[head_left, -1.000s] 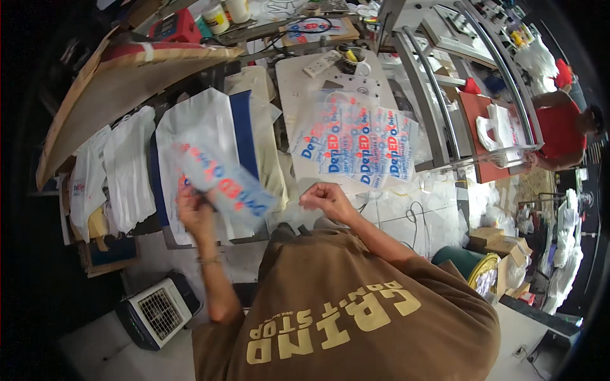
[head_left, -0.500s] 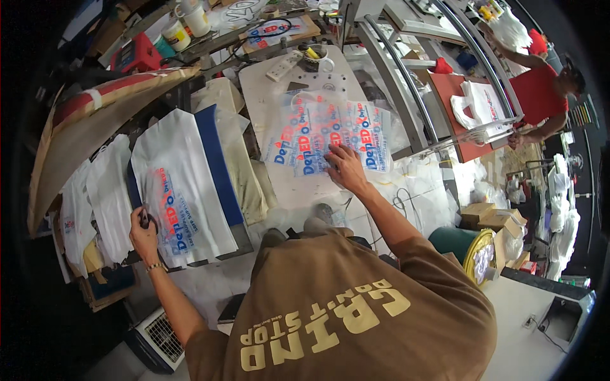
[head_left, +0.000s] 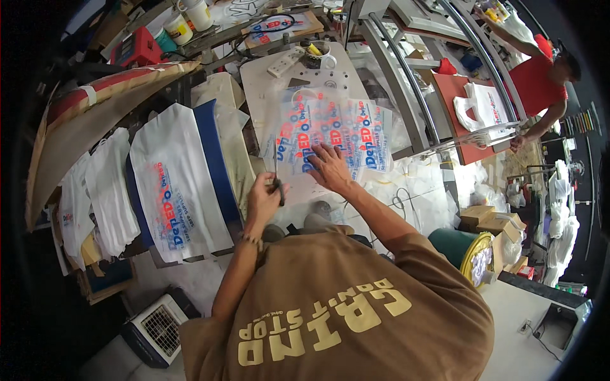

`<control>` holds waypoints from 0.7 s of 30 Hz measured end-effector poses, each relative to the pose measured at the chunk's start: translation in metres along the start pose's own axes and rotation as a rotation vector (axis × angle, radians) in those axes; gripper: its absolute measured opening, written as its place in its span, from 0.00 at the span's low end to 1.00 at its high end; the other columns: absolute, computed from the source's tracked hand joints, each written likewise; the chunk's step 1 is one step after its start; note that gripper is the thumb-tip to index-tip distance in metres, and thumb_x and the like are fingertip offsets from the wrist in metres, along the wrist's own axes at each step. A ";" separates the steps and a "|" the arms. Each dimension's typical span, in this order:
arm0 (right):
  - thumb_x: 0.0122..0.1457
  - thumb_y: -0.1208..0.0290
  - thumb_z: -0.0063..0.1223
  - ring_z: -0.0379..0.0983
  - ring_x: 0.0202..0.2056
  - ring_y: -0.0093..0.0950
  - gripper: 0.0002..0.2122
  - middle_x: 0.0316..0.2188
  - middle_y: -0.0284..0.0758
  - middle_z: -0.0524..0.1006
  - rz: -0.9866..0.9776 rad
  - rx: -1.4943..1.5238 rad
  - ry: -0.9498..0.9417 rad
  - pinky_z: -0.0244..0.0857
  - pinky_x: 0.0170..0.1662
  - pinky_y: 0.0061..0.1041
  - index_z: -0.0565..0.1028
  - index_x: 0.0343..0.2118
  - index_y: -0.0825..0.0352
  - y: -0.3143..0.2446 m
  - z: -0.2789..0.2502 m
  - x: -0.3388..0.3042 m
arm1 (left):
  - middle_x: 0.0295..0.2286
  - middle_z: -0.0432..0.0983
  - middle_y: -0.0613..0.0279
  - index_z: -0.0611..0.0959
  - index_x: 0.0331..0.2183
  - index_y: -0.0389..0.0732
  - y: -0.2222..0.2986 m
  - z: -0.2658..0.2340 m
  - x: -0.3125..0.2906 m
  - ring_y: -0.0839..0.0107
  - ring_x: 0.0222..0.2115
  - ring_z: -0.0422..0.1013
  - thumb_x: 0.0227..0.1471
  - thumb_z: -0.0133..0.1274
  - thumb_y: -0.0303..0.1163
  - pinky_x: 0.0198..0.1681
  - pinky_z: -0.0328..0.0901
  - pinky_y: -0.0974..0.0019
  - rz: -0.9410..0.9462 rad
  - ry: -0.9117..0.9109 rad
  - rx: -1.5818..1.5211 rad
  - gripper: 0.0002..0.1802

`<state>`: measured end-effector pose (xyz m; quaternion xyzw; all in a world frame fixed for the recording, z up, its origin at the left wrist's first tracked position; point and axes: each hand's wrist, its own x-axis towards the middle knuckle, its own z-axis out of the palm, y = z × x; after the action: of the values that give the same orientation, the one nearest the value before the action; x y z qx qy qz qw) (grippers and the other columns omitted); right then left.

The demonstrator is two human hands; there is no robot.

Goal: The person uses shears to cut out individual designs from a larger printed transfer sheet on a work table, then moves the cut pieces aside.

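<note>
My left hand [head_left: 259, 203] is closed on a pair of scissors [head_left: 278, 183] with dark handles, blades pointing away from me at the left edge of some clear film sheets [head_left: 368, 136]. These sheets, printed in red and blue, overlap on a white table [head_left: 257, 79]. My right hand [head_left: 332, 170] lies on the sheets with its fingers spread. To the left, a white bag [head_left: 184, 136] lies flat on a blue board [head_left: 215, 149]. A red and blue print [head_left: 168, 209] shows on that bag.
More white bags [head_left: 109, 190] hang at the far left. A mug [head_left: 321, 57] and a power strip [head_left: 284, 62] stand on the table's far end. A metal frame [head_left: 400, 82] rises at the right, with a person in red [head_left: 537, 86] beyond it. A green bin [head_left: 454, 247] stands near right.
My left hand has moved right with the scissors, from the white bag to the film sheets. My right hand has shifted slightly left on the sheets.
</note>
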<state>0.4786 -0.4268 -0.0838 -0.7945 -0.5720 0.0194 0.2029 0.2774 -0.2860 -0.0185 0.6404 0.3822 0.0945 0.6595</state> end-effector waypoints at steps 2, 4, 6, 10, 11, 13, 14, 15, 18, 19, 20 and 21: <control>0.53 0.57 0.59 0.59 0.60 0.44 0.20 0.56 0.41 0.68 -0.058 -0.058 0.095 0.53 0.60 0.49 0.76 0.45 0.63 0.003 0.007 -0.001 | 0.24 0.79 0.59 0.73 0.43 0.40 -0.015 0.020 0.022 0.68 0.23 0.76 0.49 0.63 0.34 0.28 0.68 0.64 0.037 0.152 0.213 0.22; 0.53 0.58 0.60 0.60 0.59 0.44 0.20 0.55 0.41 0.69 -0.050 0.007 0.151 0.54 0.59 0.49 0.75 0.45 0.63 0.003 0.011 0.000 | 0.22 0.78 0.58 0.73 0.43 0.42 -0.024 0.033 0.037 0.63 0.23 0.76 0.47 0.64 0.38 0.28 0.68 0.61 0.082 0.285 0.423 0.24; 0.53 0.59 0.60 0.61 0.58 0.44 0.19 0.55 0.42 0.69 -0.028 0.065 0.209 0.55 0.58 0.48 0.75 0.45 0.63 0.008 0.007 -0.002 | 0.30 0.80 0.55 0.74 0.44 0.42 -0.023 0.041 0.049 0.59 0.27 0.77 0.43 0.67 0.44 0.30 0.69 0.59 0.092 0.403 0.434 0.29; 0.46 0.65 0.64 0.66 0.51 0.49 0.27 0.51 0.51 0.69 0.461 -0.021 0.548 0.60 0.53 0.43 0.70 0.51 0.68 0.052 -0.020 -0.011 | 0.40 0.74 0.50 0.74 0.46 0.42 -0.023 0.066 0.051 0.51 0.41 0.71 0.42 0.65 0.36 0.44 0.66 0.53 0.258 0.511 0.783 0.28; 0.45 0.65 0.65 0.66 0.49 0.49 0.29 0.49 0.50 0.70 0.592 -0.103 0.542 0.60 0.52 0.43 0.69 0.52 0.68 0.070 -0.027 -0.020 | 0.42 0.72 0.49 0.73 0.46 0.42 -0.020 0.071 0.051 0.50 0.45 0.68 0.41 0.63 0.32 0.48 0.63 0.52 0.272 0.489 0.761 0.28; 0.44 0.64 0.66 0.67 0.48 0.49 0.31 0.48 0.50 0.70 0.733 -0.189 0.534 0.61 0.51 0.42 0.68 0.53 0.69 0.097 -0.039 -0.032 | 0.41 0.72 0.50 0.73 0.46 0.42 -0.024 0.075 0.052 0.49 0.45 0.67 0.41 0.64 0.32 0.48 0.64 0.51 0.293 0.486 0.782 0.28; 0.43 0.64 0.67 0.67 0.46 0.48 0.30 0.45 0.49 0.71 0.745 -0.108 0.465 0.61 0.50 0.43 0.70 0.51 0.69 0.107 -0.044 -0.036 | 0.40 0.72 0.52 0.72 0.46 0.43 -0.027 0.076 0.053 0.49 0.45 0.67 0.41 0.64 0.32 0.47 0.64 0.50 0.306 0.505 0.799 0.29; 0.42 0.63 0.68 0.68 0.44 0.48 0.29 0.42 0.48 0.72 0.755 -0.026 0.395 0.62 0.48 0.43 0.72 0.49 0.69 0.116 -0.048 -0.036 | 0.40 0.72 0.52 0.72 0.46 0.43 -0.030 0.075 0.054 0.50 0.44 0.67 0.41 0.64 0.30 0.47 0.64 0.51 0.369 0.494 0.792 0.28; 0.41 0.63 0.69 0.69 0.42 0.45 0.25 0.38 0.45 0.73 0.806 0.028 0.311 0.63 0.47 0.41 0.75 0.42 0.69 0.132 -0.051 -0.035 | 0.39 0.72 0.53 0.72 0.45 0.43 -0.027 0.081 0.055 0.51 0.44 0.67 0.42 0.64 0.28 0.46 0.64 0.51 0.303 0.457 0.806 0.27; 0.41 0.63 0.69 0.69 0.42 0.45 0.25 0.38 0.45 0.73 0.810 0.029 0.310 0.63 0.47 0.41 0.75 0.42 0.69 0.137 -0.052 -0.037 | 0.39 0.72 0.53 0.72 0.45 0.43 -0.024 0.084 0.055 0.51 0.43 0.68 0.41 0.63 0.27 0.46 0.64 0.51 0.307 0.463 0.813 0.27; 0.41 0.65 0.69 0.70 0.41 0.44 0.22 0.37 0.45 0.74 0.733 0.045 0.398 0.64 0.45 0.39 0.76 0.39 0.69 0.141 -0.053 -0.037 | 0.39 0.72 0.53 0.72 0.45 0.43 -0.026 0.083 0.055 0.51 0.43 0.68 0.41 0.63 0.27 0.46 0.64 0.51 0.306 0.468 0.815 0.27; 0.42 0.68 0.68 0.71 0.40 0.44 0.19 0.35 0.45 0.75 0.654 0.061 0.484 0.65 0.44 0.38 0.76 0.37 0.70 0.144 -0.052 -0.037 | 0.39 0.72 0.52 0.72 0.45 0.43 -0.027 0.081 0.055 0.51 0.42 0.68 0.41 0.64 0.26 0.45 0.64 0.51 0.329 0.457 0.811 0.27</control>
<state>0.6099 -0.5140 -0.0929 -0.9097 -0.2240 -0.0876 0.3384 0.3567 -0.3190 -0.0734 0.8602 0.4170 0.1791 0.2325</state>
